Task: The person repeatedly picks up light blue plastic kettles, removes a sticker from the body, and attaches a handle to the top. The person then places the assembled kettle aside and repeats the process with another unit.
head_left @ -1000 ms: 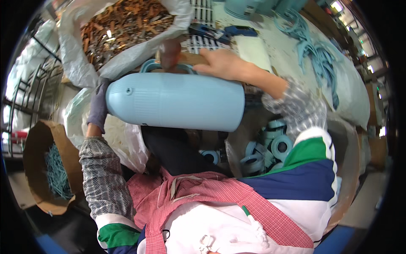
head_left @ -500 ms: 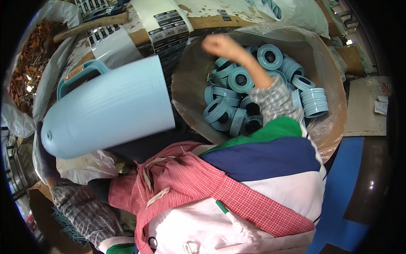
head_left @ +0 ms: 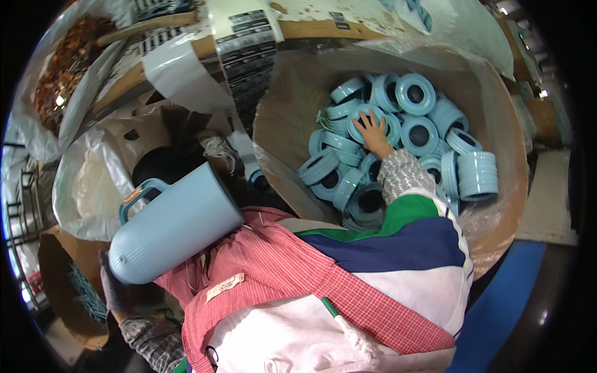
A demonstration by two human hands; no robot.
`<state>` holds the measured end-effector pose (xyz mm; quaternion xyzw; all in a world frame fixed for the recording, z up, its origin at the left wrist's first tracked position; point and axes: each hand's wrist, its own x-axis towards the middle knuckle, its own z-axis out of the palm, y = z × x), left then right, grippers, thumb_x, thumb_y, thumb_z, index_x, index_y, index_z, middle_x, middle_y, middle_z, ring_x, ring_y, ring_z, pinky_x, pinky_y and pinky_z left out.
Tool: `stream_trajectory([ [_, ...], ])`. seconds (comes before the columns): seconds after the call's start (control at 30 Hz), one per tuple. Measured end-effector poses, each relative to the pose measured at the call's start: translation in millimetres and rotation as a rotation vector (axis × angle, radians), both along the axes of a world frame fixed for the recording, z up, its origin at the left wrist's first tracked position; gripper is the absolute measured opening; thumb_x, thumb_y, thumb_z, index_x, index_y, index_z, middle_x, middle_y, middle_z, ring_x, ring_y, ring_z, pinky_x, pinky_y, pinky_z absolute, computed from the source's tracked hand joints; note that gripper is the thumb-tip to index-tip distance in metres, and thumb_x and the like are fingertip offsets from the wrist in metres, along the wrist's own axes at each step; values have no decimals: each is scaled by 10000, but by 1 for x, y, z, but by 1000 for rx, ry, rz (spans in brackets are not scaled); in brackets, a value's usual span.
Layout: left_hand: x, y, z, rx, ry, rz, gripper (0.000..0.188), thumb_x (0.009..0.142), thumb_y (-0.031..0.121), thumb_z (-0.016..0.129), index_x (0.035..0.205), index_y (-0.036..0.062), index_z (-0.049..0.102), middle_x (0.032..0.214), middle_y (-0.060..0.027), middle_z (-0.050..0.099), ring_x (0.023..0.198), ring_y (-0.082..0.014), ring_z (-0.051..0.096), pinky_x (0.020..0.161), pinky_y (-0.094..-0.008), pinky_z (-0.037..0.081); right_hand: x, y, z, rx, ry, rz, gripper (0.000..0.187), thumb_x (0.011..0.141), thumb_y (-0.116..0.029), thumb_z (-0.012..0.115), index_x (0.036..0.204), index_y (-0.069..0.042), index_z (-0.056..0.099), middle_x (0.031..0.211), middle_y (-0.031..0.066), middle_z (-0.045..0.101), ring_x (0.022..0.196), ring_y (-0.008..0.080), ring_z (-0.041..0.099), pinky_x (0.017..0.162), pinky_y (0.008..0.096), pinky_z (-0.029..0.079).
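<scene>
A light blue plastic jug (head_left: 177, 227) with a looped side handle lies tilted across my lap, its rounded end to the lower left. Against that end is my left hand (head_left: 115, 283) in a grey glove, holding the jug; most of its fingers are hidden behind it. My bare right hand (head_left: 374, 132) reaches into a large lined box, fingers spread over a light blue ring-shaped plastic part (head_left: 357, 121). Around it lie many similar round parts (head_left: 415, 94), several with dark centres, and a ribbed stack (head_left: 477, 176) on the right.
The box (head_left: 283, 133) has a clear plastic lining. Behind stands a worn bench (head_left: 311, 28) with a hanging strip of printed labels (head_left: 249, 56). Reddish scraps fill a bag (head_left: 71, 62) at far left. A carton (head_left: 62, 273) with blue-green strands stands at lower left.
The jug has been lowered toward my lap, with my left hand at its rounded end. My right hand has gone from a closed fist above the box to spread fingers among the parts.
</scene>
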<state>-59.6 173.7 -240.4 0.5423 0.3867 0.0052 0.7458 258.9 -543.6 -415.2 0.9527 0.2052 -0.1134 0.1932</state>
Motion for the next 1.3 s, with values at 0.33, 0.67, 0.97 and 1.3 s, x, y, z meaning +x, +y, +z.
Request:
stream_trajectory([
  [0.33,-11,-54,-16,-148,-217,326,380,951,338,384,1123,20,501,1027,-118,607,902,-208,584,793,-334,465,-21,213,154,1169,-144,135,495,679,-227,718,1115,-29,591,958,160,601,899,315,545,792,384,444],
  [0.67,-102,1,-90,-71,-285,371,456,969,328,343,1285,12,433,1220,-120,542,1094,-242,539,900,-364,444,-71,446,267,1745,-70,1172,457,601,-142,718,1020,16,629,809,102,561,674,225,509,571,314,415],
  [0.97,-75,-55,75,801,-347,747,415,847,276,458,1139,-8,540,1067,-156,576,977,-269,549,850,-401,444,-51,510,166,1805,760,144,243,868,-201,579,979,11,627,875,27,628,804,94,540,728,268,457],
  [1.3,-86,-33,73,1336,-340,744,401,862,283,456,1143,12,549,1130,-142,568,1008,-308,543,905,-406,419,-53,586,170,1764,825,253,267,868,-248,593,892,3,680,759,20,658,706,71,550,673,272,471],
])
